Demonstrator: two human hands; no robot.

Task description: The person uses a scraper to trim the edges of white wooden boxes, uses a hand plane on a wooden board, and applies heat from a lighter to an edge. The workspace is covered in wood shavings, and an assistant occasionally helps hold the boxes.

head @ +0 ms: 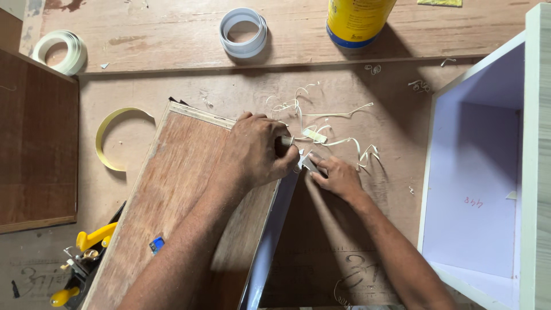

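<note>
Plywood panel (178, 189) under two hands, left (258, 150), right (337, 175); two tape rolls (243, 31).

An open white cabinet box (488, 172) walls off the right. Curled shavings (333, 123) litter the bench ahead. A yellow bottle (356, 20) and tape roll (244, 31) stand beyond.

Two hands work here, the left (258, 150) and the right (338, 177). Two rolls of edge tape lie on the bench, one cream (60, 51) and one white (243, 32). There is one loose yellow strip (109, 138), one yellow bottle (357, 20), one plywood panel (178, 195), one open box (488, 172) and one hand plane (86, 258).
</note>
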